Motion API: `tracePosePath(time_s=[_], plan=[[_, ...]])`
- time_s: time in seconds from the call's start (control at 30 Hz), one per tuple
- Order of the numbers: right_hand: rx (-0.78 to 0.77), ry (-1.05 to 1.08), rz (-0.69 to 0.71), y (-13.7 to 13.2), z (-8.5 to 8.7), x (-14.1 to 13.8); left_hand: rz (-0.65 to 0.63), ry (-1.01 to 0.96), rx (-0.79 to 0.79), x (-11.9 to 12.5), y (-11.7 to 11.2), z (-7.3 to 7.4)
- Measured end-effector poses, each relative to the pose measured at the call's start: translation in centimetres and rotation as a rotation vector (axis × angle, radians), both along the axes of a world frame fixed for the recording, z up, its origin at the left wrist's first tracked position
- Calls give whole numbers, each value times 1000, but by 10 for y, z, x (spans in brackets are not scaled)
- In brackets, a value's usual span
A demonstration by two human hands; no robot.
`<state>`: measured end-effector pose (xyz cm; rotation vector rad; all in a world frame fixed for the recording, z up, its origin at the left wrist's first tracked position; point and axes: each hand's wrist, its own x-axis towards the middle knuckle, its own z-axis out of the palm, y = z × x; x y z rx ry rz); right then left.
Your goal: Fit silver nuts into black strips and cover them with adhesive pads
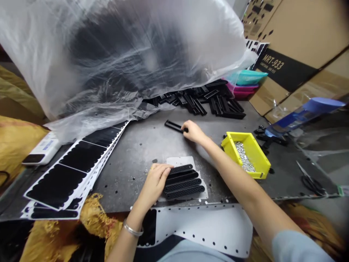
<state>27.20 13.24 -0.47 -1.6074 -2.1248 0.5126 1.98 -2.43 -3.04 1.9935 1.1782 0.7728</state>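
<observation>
Steel workbench [141, 174] under both hands; clear plastic sheet [122, 62] beyond them, black perforated sheets [79, 160] left of left hand. Left hand [155, 182] rests half-open, fingers [166, 168] on four black strips [185, 182] (textured, on white backing). Right hand [193, 131] pinches a black slotted bar [173, 126]; yellow bin [231, 147] of small silver parts [243, 156] just right of it

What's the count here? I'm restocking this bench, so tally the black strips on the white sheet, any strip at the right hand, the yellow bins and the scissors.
Black ridged strips on the white sheet: 4
Black strip at the right hand: 1
Yellow plastic bin: 1
Scissors: 1
Total: 7
</observation>
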Motion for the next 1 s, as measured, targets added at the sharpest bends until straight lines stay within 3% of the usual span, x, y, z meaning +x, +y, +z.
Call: tracePosePath(time_s=[0.1,0.17,0.27,0.33,0.4,0.53,0.6,0.7,0.83,0.93,1.0], plan=[[-19,15,218,-58,-6,10,23,-54,-34,1,-1,-2],[-3,29,295,-88,-7,15,185,-63,29,2,-3,-6],[48,49,407,-112,-10,19,430,-77,154,4,-5,-11],[99,75,515,-117,-12,21,400,-97,111,4,-2,-11],[146,109,571,-121,-12,25,279,-104,-10,3,3,-8],[178,230,357,-149,-1,39,75,-96,-179,0,13,4],[98,303,250,-167,2,45,43,-110,-195,-2,15,8],[-58,389,219,-181,-7,41,32,-137,-191,-6,15,8],[-121,417,72,-175,-22,19,0,-150,-184,-8,17,5],[-37,277,16,-177,-8,17,-17,-115,-191,-11,17,9],[118,194,-31,-188,12,38,-24,-28,-195,-13,12,13]])
